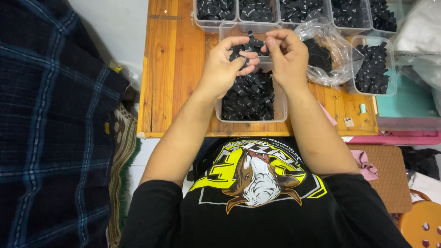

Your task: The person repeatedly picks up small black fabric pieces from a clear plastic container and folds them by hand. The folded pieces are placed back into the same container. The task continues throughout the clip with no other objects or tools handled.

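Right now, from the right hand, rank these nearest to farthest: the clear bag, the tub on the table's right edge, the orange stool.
From the right hand:
1. Clear bag, right beside the hand, about touching it.
2. Tub of black pieces, farther right on the table.
3. Orange stool, bottom right corner, off the table.

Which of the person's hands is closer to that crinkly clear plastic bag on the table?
The right hand. It sits just beside the clear plastic bag, almost touching its edge, while the left hand is farther off, over the clear tub of black tags.
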